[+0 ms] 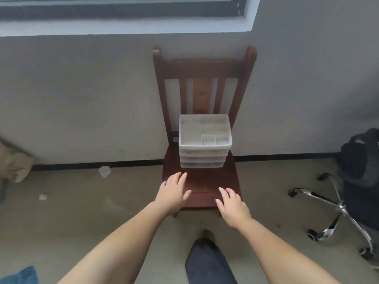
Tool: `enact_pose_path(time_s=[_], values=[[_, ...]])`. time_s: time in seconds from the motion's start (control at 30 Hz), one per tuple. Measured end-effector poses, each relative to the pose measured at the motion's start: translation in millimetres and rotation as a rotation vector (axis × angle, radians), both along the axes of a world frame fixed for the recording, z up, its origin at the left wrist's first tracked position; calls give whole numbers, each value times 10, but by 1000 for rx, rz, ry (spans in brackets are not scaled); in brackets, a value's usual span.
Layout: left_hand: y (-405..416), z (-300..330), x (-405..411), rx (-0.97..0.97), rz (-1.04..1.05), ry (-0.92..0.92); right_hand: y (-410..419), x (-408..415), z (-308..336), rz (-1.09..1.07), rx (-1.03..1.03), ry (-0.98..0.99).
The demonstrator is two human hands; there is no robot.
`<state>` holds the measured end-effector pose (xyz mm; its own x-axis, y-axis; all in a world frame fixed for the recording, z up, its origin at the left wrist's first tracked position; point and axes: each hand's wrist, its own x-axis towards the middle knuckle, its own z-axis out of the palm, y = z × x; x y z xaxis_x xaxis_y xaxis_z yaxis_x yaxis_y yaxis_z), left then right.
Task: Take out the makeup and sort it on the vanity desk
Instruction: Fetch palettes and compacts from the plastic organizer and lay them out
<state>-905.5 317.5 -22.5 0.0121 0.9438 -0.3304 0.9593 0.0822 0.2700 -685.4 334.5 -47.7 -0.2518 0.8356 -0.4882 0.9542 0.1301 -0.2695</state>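
Reaching toward drawer organizer (203,152) on chair (200,181); left hand (174,191), right hand (230,204) empty, fingers straight. Next, likely: grip organizer's sides evenly.

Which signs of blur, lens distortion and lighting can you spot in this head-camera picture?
Head view: the organizer is soft, its drawer contents unreadable; wide-angle distortion bows the window sill; soft, even light leaves no hard shadows under the left hand or right hand.

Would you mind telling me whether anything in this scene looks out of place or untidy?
The white drawer organiser sits on a wooden chair seat rather than a desk. Crumpled white scraps lie on the floor by the wall, left of the chair. Both hands, left and right, are empty.
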Motion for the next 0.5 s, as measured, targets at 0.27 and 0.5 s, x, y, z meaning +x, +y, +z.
enact_pose_path(time_s=[0.27,0.5], values=[[1327,-565,-30,61,-61,65,1429,-527,-698,-342,-244,295],[1590,-1108,-180,121,-179,199,2098,-1137,-1276,-1514,-621,1178]])
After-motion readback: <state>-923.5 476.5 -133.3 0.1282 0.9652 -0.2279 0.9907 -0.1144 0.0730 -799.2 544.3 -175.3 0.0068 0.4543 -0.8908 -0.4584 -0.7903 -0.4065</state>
